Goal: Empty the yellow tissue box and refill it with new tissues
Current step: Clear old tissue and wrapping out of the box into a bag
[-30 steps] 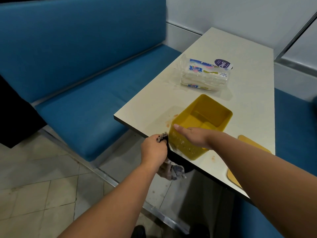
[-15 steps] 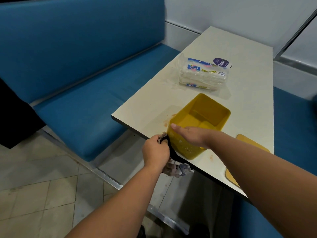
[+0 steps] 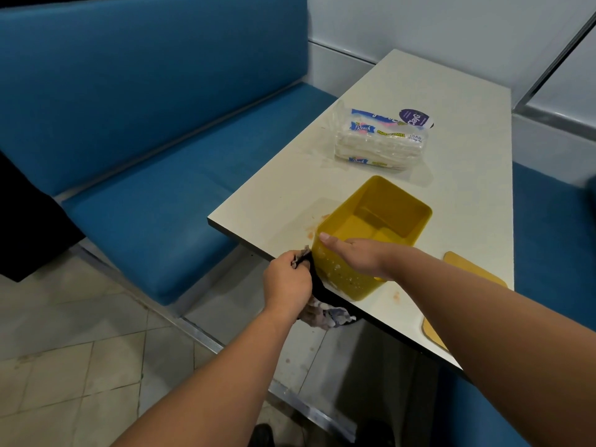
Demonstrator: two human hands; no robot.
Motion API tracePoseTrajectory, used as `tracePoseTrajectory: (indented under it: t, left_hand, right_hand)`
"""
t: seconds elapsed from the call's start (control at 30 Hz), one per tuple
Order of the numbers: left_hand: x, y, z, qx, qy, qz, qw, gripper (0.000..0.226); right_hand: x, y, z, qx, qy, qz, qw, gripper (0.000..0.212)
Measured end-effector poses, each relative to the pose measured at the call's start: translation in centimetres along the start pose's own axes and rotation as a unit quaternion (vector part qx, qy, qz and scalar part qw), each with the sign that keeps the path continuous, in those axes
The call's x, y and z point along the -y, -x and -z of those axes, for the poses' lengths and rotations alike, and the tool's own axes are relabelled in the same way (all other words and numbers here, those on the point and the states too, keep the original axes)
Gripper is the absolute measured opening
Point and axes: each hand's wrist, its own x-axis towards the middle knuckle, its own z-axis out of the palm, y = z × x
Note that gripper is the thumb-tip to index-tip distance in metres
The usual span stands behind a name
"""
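free: far table (image 3: 451, 101) end | blocked: towel pack (image 3: 383, 140), yellow box (image 3: 374, 221) mid-table

Your table (image 3: 403, 101) is a long cream top with a dark edge, set between two blue benches (image 3: 154, 201). On it, near your end, stands the open yellow box (image 3: 400, 233). Beyond that lies a wrapped tissue pack (image 3: 380, 143). A flat yellow lid (image 3: 474, 275) lies to the box's right. Reddish stains (image 3: 317, 222) mark the top beside the box.
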Motion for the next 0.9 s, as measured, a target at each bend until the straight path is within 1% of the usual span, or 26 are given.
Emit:
tracePoseTrajectory:
  t: [0.1,0.23,0.3,0.4,0.5,0.57,0.63,0.7,0.8,0.9]
  left_hand:
    - [0.5,0.2,0.1,0.015,-0.012,-0.004,1.000,0.020]
    - [-0.1,0.8,0.2,-0.043,0.060,-0.074,0.995,0.017]
    - [-0.3,1.4,-0.3,-0.067,0.077,-0.116,0.988,0.020]
    - [0.0,2.1,-1.2,-0.057,0.065,-0.145,0.986,0.018]
    - [0.3,1.6,-0.9,-0.048,0.048,-0.134,0.989,0.019]
    - [-0.2,1.1,-0.5,-0.071,0.062,-0.115,0.989,0.021]
    - [-0.6,1.0,-0.6,-0.083,0.074,-0.118,0.987,0.021]
    - [-0.3,1.4,-1.0,-0.077,0.065,-0.130,0.986,0.019]
    - [0.9,1.0,-1.1,-0.057,0.040,-0.100,0.992,0.016]
    - [0.4,1.0,-1.0,-0.057,0.066,-0.092,0.992,0.014]
  right_hand:
    - [-0.2,-0.2,0.0,-0.002,-0.006,-0.002,1.000,0.093]
    - [-0.3,-0.5,0.0,0.007,-0.048,-0.016,0.999,0.098]
    - [-0.3,-0.7,0.1,0.015,-0.063,-0.019,0.998,0.095]
    - [-0.3,-1.0,0.0,0.028,-0.086,-0.017,0.996,0.090]
    - [-0.3,-1.1,0.0,0.029,-0.084,-0.026,0.996,0.093]
    - [-0.4,-1.0,-0.1,0.028,-0.076,-0.028,0.996,0.097]
    - [-0.3,-0.9,0.0,0.021,-0.078,-0.022,0.997,0.094]
    - [-0.3,-0.9,0.1,0.018,-0.077,-0.019,0.997,0.090]
    - [-0.4,-0.8,0.0,0.021,-0.069,-0.026,0.997,0.092]
    - [-0.5,-0.9,0.0,0.017,-0.066,-0.019,0.998,0.093]
